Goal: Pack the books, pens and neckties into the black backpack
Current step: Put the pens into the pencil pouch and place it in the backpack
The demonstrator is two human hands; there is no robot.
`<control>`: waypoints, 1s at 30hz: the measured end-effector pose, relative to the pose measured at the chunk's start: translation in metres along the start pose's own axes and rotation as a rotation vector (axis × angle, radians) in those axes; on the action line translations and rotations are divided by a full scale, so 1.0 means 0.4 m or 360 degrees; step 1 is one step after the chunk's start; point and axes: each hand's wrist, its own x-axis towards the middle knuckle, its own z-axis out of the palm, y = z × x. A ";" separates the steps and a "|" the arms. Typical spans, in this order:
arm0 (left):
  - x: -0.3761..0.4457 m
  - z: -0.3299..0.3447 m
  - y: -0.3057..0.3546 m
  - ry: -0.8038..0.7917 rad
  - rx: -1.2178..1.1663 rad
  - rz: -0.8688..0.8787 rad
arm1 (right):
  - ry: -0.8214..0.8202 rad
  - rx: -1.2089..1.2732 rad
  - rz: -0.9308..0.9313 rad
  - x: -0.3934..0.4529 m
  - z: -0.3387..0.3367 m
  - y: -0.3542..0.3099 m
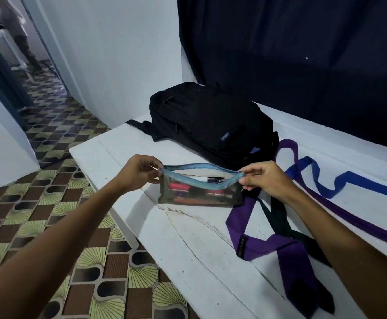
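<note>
Here the left hand and right hand each pinch one end of the mesh pencil pouch, holding its blue zipper mouth open above the tabletop's near-left edge, pens inside. The pens look gathered; next comes zipping shut, probably, then carrying it to the closed black backpack behind. Both forearms reach forward. Neckties lie rightward.

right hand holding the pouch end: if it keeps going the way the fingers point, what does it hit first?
The right hand points left along the mesh pencil pouch, so it would likely push into the pouch's blue zipper rim, then reach the left hand. Depth is unclear from this one view.
</note>
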 end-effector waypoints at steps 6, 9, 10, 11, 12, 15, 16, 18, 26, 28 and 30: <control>0.038 0.050 0.092 0.0018 0.0711 0.0451 | 0.0285 0.0049 -0.0143 -0.009 0.050 0.019; 0.035 0.165 0.186 -0.0199 0.0601 0.0840 | 0.0337 0.0076 -0.0181 -0.013 0.058 0.029; 0.041 0.210 0.202 -0.0265 0.0601 0.0943 | 0.0359 0.0102 -0.0180 -0.016 0.059 0.031; 0.048 0.249 0.213 -0.0322 0.0613 0.1003 | 0.0371 0.0135 -0.0173 -0.021 0.058 0.030; 0.061 0.281 0.216 -0.0368 0.0629 0.1008 | 0.0377 0.0163 -0.0167 -0.025 0.056 0.030; 0.099 0.325 0.201 -0.0392 0.0481 0.0881 | 0.0339 0.0176 -0.0167 -0.035 0.052 0.024; 0.107 0.326 0.197 -0.0393 0.0410 0.0845 | 0.0333 0.0171 -0.0167 -0.035 0.053 0.023; 0.120 0.324 0.192 -0.0409 0.0355 0.0823 | 0.0331 0.0175 -0.0151 -0.037 0.052 0.019; 0.146 0.311 0.196 -0.0570 0.0309 0.0730 | 0.0265 0.0169 -0.0095 -0.037 0.041 0.015; 0.153 0.311 0.196 -0.0602 0.0296 0.0699 | 0.0238 0.0180 -0.0087 -0.036 0.038 0.014; 0.155 0.311 0.198 -0.0642 0.0290 0.0680 | 0.0208 0.0201 -0.0085 -0.036 0.037 0.009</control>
